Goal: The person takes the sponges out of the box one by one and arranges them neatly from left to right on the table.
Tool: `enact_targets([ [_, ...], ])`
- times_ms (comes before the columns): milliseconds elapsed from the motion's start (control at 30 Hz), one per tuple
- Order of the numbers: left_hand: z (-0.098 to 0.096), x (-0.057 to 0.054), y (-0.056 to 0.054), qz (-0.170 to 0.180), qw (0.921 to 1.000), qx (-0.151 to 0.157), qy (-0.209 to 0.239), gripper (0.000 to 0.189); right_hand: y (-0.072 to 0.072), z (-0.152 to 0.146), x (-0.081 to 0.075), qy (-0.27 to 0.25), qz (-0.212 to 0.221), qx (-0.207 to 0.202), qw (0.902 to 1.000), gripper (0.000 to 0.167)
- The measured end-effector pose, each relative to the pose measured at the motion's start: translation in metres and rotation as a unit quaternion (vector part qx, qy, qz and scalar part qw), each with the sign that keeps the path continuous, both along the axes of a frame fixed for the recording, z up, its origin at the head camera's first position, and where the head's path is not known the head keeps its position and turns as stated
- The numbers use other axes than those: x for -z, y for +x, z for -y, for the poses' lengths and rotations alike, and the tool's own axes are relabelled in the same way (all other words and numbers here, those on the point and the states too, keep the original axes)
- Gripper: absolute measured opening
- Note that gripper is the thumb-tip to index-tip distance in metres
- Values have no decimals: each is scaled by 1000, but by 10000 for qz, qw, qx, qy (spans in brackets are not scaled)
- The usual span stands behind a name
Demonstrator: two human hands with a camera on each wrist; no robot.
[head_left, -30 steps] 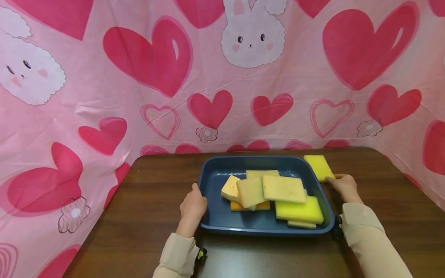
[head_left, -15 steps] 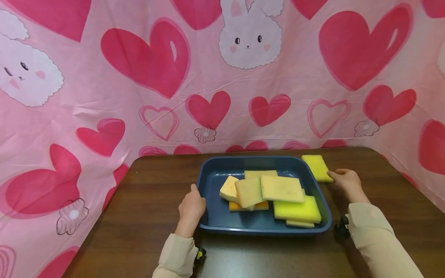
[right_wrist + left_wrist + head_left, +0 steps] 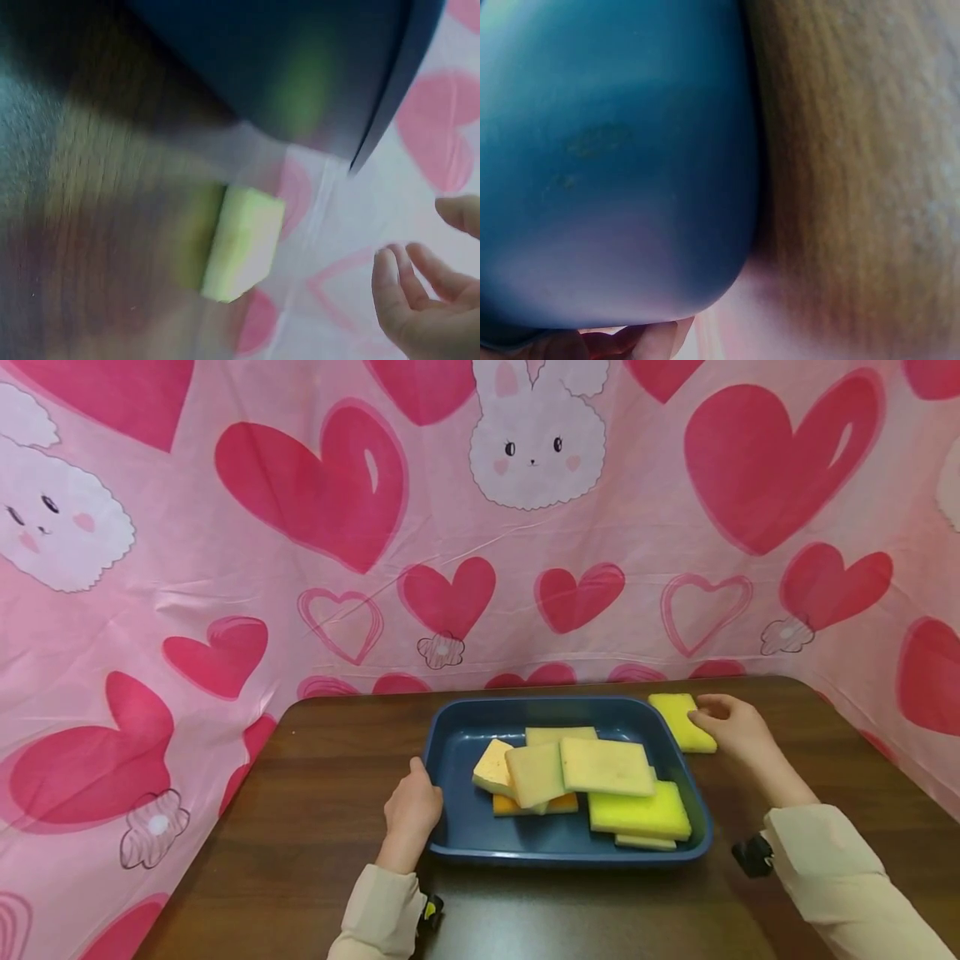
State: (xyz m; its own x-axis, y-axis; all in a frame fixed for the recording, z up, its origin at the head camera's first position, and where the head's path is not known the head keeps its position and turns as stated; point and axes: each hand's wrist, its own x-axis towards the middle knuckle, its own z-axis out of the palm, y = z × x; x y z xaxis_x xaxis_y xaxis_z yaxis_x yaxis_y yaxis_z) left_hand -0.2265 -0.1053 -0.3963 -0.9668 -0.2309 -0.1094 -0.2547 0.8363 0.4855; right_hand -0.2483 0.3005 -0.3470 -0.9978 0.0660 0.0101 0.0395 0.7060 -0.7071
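Note:
A dark blue rectangular baking pan (image 3: 517, 839) stands on the table with several sponges inside. My left hand (image 3: 412, 810) grips its left rim; in the left wrist view the fingers (image 3: 656, 341) are curled at the rim of the pan's wall (image 3: 630, 180). A yellow sponge (image 3: 675, 718) lies on the table just beyond the pan's right side. Over that sponge's right edge is my right hand (image 3: 738, 735), fingers loosely bent and holding nothing. The right wrist view shows the hand (image 3: 427, 292) apart from the sponge (image 3: 244, 244).
Inside the pan, a pale sponge (image 3: 607, 766) lies over a bright yellow one (image 3: 637, 810), with an orange sponge (image 3: 506, 806) lower in the pile. The brown wooden table (image 3: 315, 793) meets a pink heart-patterned cloth (image 3: 465, 527) at its back edge.
My right hand has come off the edge of the yellow sponge, lifting and moving up over it. The sponge stays beside the pan. My left hand keeps its hold on the rim.

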Motion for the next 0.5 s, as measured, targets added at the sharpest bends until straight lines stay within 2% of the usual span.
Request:
enact_targets([
  [133,0,0,0,-4,10000,1,-2,52,6,15,-3,353,-189,-530,9978,54],
  [300,0,0,0,-16,10000,3,0,53,14,31,-5,406,104,-1162,9923,54],
  [400,0,-1,0,-8,10000,4,-22,54,16,38,-2,395,204,-1401,9891,52],
  [500,0,0,0,6,10000,11,-31,55,17,44,2,354,106,-1543,9873,48],
])
